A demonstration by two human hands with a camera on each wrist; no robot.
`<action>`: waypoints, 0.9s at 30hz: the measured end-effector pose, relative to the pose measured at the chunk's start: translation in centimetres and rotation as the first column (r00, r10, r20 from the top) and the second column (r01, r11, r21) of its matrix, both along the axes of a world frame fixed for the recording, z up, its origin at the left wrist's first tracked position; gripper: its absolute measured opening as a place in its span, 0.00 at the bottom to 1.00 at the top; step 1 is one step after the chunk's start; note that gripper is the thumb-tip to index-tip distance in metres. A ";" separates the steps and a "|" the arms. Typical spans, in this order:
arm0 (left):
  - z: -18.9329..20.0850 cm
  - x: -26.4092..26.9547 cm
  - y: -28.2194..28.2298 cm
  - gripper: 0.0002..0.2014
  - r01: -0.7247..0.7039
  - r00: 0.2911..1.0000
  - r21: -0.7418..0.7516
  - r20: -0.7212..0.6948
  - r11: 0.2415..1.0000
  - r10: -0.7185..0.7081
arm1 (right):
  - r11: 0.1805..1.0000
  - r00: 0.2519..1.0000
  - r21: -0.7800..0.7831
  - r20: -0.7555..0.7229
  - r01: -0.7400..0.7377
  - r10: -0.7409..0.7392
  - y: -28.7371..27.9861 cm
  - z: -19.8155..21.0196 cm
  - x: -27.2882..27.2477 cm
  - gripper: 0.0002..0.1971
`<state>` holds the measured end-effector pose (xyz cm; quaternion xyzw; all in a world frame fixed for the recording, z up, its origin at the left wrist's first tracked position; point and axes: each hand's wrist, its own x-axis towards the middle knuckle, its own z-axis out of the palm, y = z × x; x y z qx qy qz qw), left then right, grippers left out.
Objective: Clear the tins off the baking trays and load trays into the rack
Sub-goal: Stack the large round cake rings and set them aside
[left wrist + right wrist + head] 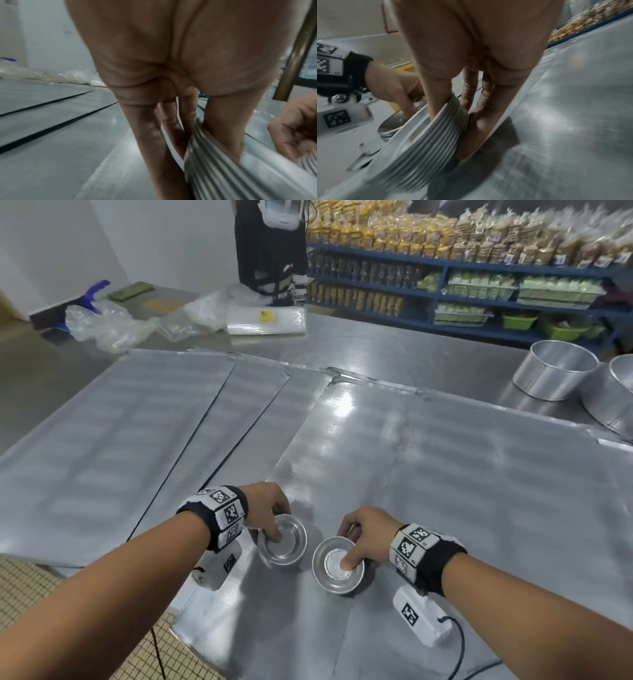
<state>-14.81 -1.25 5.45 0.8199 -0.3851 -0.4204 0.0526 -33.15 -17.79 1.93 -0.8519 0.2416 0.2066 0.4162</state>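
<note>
Two stacks of small round ribbed tins are at the near end of the top baking tray [445, 474]. My left hand [274, 522] pinches the left stack [282, 544], thumb inside the rim and fingers on the outer wall; the left wrist view shows this grip on the ribbed stack [214, 169]. My right hand [352, 546] pinches the right stack [337, 566] the same way, seen close in the right wrist view as a tilted stack [428, 142]. More flat trays [102, 422] lie overlapped to the left. I cannot tell whether the stacks touch the tray.
Two large round cake pans [555, 374] stand on the steel table at the right. Crumpled plastic bags [113, 326] and a flat pack of bags [267, 320] lie at the back. Blue shelves [462, 278] of packed goods and a standing person [270, 251] are behind. Tiled floor [34, 594] shows lower left.
</note>
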 end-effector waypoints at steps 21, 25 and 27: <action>1.9 -6.4 -25.4 0.07 -0.472 0.826 -0.242 -0.458 0.848 0.329 | 0.440 0.477 0.466 0.044 0.767 -0.878 -22.7 2.2 -9.3 0.18; 0.7 -8.6 -31.6 0.07 -0.586 0.749 -0.266 -0.539 0.766 0.386 | 0.286 0.288 0.529 0.080 0.799 -0.954 -27.4 1.6 -10.8 0.21; 0.0 -9.6 -34.9 0.07 -0.609 0.734 -0.285 -0.557 0.740 0.389 | 0.226 0.210 0.543 0.092 0.809 -0.973 -30.1 1.1 -11.4 0.22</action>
